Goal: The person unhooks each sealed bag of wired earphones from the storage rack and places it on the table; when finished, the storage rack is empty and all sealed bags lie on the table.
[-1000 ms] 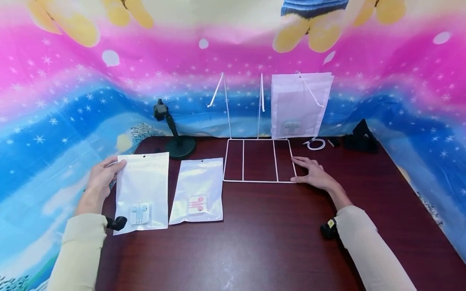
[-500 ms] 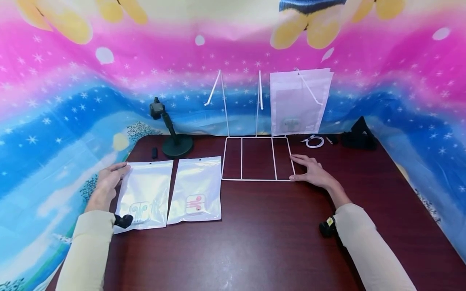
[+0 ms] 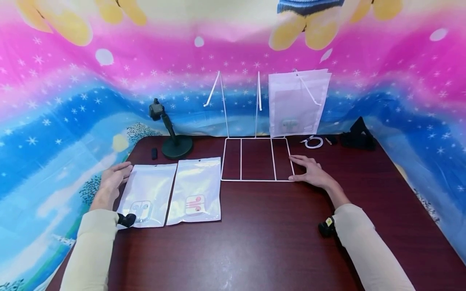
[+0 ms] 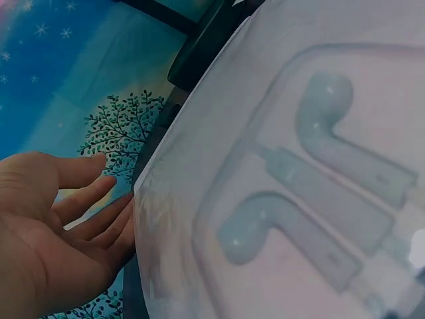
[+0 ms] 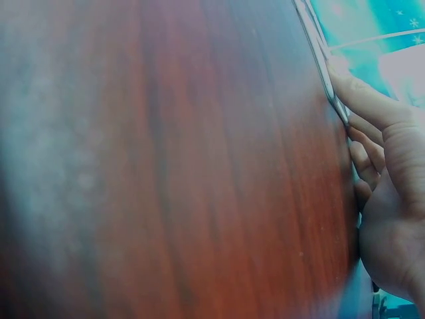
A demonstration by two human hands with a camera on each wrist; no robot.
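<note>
Two white pouches lie nearest on the table, the left pouch with pale blue earphones showing through its film, the right pouch with pink earphones. Their facing edges nearly meet at the top, so a sideways nudge of the first could slide it under the second or skew both, since the film looks slick. The left hand is beside the upper left corner of the left pouch, palm turned inward, fingers reaching forward and loosely spread, thumb apart from them and clamped on nothing; whether the fingertips touch the film cannot be told. With so light a contact, any lift from here would probably let the corner slip away. The right hand comes in from the side, thumb and forefinger spread apart along the right rail of the white wire rack, the thumb by its front corner; it steadies more than it clasps. The right pouch lies right up against the rack's front left corner, so pushing the frame leftward could shove that pouch too. Farther back, several pouches hang on the right hook alone, while the left hook and middle hook are bare; that lopsided load might make the thin frame tip if jolted.
</note>
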